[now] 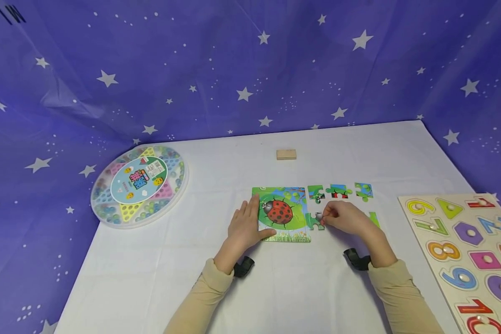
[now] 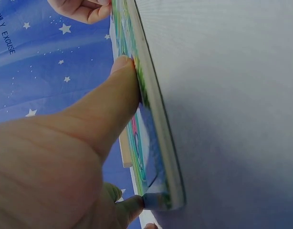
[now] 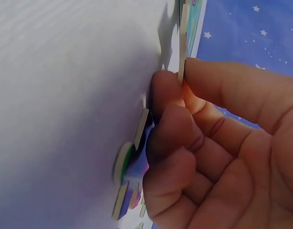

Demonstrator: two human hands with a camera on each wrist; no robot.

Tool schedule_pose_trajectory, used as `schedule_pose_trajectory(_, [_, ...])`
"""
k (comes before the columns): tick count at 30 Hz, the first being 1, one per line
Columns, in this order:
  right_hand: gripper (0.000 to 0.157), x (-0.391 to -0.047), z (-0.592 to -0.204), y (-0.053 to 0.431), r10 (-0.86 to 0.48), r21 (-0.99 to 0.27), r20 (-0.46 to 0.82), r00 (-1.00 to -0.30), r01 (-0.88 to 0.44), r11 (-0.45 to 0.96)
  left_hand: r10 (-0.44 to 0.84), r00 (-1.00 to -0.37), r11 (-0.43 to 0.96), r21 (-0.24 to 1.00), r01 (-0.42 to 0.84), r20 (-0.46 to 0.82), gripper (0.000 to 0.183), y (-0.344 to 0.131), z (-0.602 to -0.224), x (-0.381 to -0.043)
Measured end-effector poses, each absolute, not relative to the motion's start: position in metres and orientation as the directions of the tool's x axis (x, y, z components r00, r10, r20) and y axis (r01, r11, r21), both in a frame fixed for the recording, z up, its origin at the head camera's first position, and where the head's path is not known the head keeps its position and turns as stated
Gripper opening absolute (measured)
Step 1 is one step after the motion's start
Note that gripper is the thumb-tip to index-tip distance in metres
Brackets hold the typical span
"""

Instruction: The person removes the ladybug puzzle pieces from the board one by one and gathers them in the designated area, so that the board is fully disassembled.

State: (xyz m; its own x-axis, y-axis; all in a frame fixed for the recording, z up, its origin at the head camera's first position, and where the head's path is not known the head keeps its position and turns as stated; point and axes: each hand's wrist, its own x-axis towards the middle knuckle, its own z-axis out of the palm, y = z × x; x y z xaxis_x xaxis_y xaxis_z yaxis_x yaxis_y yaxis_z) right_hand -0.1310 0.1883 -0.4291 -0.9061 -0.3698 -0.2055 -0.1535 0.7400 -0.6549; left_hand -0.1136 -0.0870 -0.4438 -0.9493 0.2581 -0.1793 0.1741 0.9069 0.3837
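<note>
A square puzzle board [image 1: 280, 227] with a red ladybug [image 1: 280, 212] on green lies on the white table. My left hand [image 1: 245, 225] rests on its left side, fingers straight, with the thumb on the near edge. Just right of the board, my right hand [image 1: 346, 218] pinches a puzzle piece [image 1: 314, 221] between thumb and fingers. That piece, seen edge-on [image 3: 183, 43] in the right wrist view, is tilted. Beyond the right hand lie loose pieces: one with green leaf [image 1: 315, 191], one with red [image 1: 339, 191], one with leaves and blue [image 1: 364, 190]. Another green piece [image 1: 374, 218] is partly hidden by the hand.
A small wooden block [image 1: 286, 154] lies behind the board. At the left is a round marble-game case [image 1: 177, 195] with colored marbles. A wooden number and shape board [image 1: 438, 232] lies at the right. A purple starry cloth [image 1: 217, 69] hangs behind the table.
</note>
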Motion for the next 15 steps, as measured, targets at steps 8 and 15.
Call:
schedule_pose_trajectory(8, [0.005, -0.1325, -0.4276, 0.1933, -0.301, -0.613, -0.211, -0.93, -0.114, 0.782, 0.264, -0.949, 0.907, 0.378, 0.185, -0.171, 0.103, -0.0869, -0.4434, -0.1134])
schedule_pose_trajectory(15, [0.003, -0.135, -0.4263, 0.1919, -0.265, -0.605, -0.232, -0.936, -0.075, 0.793, 0.264, -0.948, 0.912, 0.365, 0.186, -0.178, 0.103, -0.0872, -0.4426, -0.1132])
